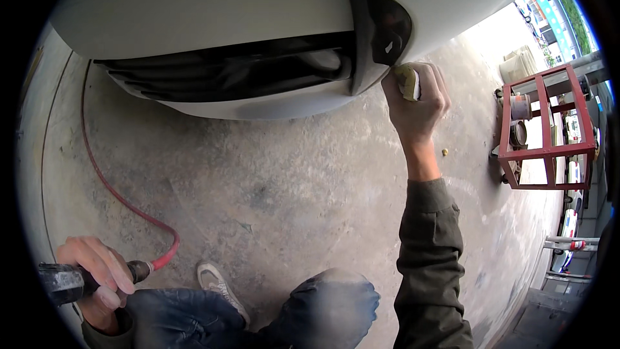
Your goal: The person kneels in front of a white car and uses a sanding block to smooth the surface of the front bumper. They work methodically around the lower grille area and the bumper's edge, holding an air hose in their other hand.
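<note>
A pale car bumper (271, 108) with a black grille (219, 74) and a dark corner recess (382, 22) fills the top of the view. My right hand (423, 105) is closed around a folded yellow and white pad (407, 83) and lies at the bumper's right corner, just below the recess. Whether the pad touches the paint is hidden by my fingers. At the lower left, my left hand (97, 264) grips a black air tool (61, 285), partly cut off by the view's dark rim. A red hose (129, 203) runs from the tool's fitting.
The hose curves over the concrete floor (271, 187) toward the car's left side. A red wheeled metal rack (549, 152) with cans (520, 107) stands at the right. A small yellowish scrap (445, 152) lies near my right wrist. My bent knees (332, 307) are below.
</note>
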Action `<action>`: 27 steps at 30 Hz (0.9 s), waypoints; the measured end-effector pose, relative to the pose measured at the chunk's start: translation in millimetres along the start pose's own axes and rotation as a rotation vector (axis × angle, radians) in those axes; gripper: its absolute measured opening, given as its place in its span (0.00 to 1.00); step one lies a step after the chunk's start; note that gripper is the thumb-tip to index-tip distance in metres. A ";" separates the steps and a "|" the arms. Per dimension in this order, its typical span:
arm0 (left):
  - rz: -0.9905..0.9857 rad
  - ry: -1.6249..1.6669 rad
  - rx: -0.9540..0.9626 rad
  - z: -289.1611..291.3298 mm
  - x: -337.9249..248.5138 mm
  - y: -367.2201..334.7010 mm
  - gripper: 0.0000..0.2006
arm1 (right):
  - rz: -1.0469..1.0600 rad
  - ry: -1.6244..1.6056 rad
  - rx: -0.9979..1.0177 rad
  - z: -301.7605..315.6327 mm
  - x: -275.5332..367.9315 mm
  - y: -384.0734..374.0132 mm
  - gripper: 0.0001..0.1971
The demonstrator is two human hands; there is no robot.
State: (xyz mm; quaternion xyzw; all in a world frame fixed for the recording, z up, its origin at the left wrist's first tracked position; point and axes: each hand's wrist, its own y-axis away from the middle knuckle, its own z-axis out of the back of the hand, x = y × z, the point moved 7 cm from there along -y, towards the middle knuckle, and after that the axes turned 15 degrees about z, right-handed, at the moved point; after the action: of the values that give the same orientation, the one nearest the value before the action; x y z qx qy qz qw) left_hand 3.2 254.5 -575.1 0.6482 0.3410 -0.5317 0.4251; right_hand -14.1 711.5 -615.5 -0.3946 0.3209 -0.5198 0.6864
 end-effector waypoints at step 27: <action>0.070 -0.016 -0.009 -112.0 25.9 -64.1 0.17 | -0.388 -0.234 0.067 -40.3 -165.5 180.9 0.08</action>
State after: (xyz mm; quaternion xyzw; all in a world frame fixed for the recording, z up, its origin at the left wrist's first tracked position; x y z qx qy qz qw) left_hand -4.2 382.6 -604.3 0.6536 0.3172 -0.5202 0.4490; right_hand -7.1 889.9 -788.3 -0.4837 0.1398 -0.6030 0.6188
